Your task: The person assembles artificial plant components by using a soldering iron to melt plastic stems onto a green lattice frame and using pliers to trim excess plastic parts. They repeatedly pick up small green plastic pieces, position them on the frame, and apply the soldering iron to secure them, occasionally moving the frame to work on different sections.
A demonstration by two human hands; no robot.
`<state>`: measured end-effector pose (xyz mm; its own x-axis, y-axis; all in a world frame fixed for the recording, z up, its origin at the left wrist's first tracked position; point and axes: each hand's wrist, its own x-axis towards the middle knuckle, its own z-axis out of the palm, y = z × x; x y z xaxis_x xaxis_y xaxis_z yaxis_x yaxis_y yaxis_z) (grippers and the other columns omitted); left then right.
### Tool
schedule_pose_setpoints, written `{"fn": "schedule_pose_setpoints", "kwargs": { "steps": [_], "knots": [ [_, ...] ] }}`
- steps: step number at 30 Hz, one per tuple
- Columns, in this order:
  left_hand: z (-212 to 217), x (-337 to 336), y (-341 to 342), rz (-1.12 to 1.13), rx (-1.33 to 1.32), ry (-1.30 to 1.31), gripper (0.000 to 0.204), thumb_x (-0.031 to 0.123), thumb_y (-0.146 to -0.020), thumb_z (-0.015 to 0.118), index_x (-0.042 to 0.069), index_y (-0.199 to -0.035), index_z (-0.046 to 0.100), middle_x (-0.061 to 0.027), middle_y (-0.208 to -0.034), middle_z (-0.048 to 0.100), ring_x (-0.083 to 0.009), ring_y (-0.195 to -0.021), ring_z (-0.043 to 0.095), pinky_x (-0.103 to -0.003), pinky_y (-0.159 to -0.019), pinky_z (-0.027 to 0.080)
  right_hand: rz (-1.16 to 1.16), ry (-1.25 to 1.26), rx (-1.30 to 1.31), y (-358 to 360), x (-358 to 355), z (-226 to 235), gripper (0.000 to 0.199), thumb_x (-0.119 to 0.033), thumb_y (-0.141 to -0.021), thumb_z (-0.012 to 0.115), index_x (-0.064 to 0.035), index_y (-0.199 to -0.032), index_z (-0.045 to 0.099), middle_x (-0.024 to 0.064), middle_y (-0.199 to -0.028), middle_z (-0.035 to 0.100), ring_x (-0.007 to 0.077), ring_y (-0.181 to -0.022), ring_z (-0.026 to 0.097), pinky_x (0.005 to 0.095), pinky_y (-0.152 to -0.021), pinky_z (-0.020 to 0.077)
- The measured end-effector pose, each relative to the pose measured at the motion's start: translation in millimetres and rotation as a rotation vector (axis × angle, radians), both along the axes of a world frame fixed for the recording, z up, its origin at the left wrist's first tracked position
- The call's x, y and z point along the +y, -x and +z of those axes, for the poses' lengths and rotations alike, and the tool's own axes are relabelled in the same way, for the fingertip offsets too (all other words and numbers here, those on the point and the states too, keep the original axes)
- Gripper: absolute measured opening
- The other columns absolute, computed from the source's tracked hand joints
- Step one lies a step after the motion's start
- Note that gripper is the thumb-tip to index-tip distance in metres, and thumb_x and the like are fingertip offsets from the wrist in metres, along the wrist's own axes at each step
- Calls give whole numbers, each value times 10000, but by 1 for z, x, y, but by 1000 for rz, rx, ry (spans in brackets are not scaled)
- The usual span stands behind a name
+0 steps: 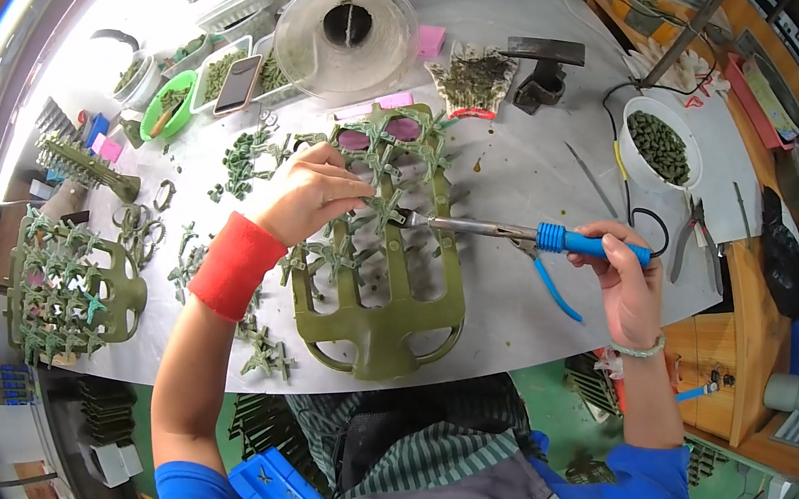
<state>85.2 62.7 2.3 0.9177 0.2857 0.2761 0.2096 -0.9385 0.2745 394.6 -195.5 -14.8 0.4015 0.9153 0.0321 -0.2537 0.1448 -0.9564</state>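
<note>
An olive-green moulded frame (378,333) with several parallel bars lies on the pale table in front of me. Small green branched pieces (336,253) are clustered along its bars. My left hand (304,192), with a red wristband, reaches over the frame's left side; its thumb and fingers are pinched on a small green piece at a middle bar. From the right, my right hand (628,292) grips a soldering iron (577,243) by its blue handle. The iron's metal tip meets or nearly meets the bar beside my left fingertips.
A clear extraction hood (290,43) stands behind the frame. A white bowl of green pellets (660,143), pliers (694,238) and a cord lie to the right. Loose green pieces (248,161), a phone (239,84) and another loaded frame (124,289) are to the left.
</note>
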Motion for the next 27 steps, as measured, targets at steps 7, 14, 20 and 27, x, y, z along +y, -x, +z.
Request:
{"fn": "schedule_pose_setpoints", "kwargs": {
  "steps": [7, 14, 20, 27],
  "knots": [
    [-2, 1, -2, -33, 10, -17, 243, 146, -787, 779, 120, -1029, 785, -18, -901, 741, -220, -842, 560, -352, -783, 519, 32, -23, -7, 3, 6, -3, 242, -133, -985, 540, 51, -1077, 666, 123, -1020, 694, 192, -868, 677, 327, -853, 535],
    [-1, 1, -4, -31, 39, -41, 246, 153, -787, 780, 118, -1031, 784, -22, -908, 742, -223, -848, 559, -357, -789, 518, 40, -17, -25, 6, 9, -2, 242, -127, -986, 536, 53, -1077, 670, 114, -999, 695, 180, -865, 677, 319, -848, 535],
    [-3, 3, -5, -29, 44, -33, 248, 160, -787, 782, 120, -1032, 784, -25, -902, 740, -226, -849, 559, -356, -789, 518, 18, -35, -81, -1, 3, 7, 234, -126, -978, 543, 51, -1053, 677, 120, -980, 690, 188, -848, 675, 332, -804, 543],
    [3, 2, -12, -81, 61, -45, 263, 154, -795, 779, 102, -1053, 765, -43, -930, 735, -247, -890, 575, -381, -833, 505, -31, 20, -101, -20, -23, 14, 246, -147, -949, 542, 58, -1006, 666, 130, -959, 678, 212, -819, 646, 346, -781, 525]
  ]
}}
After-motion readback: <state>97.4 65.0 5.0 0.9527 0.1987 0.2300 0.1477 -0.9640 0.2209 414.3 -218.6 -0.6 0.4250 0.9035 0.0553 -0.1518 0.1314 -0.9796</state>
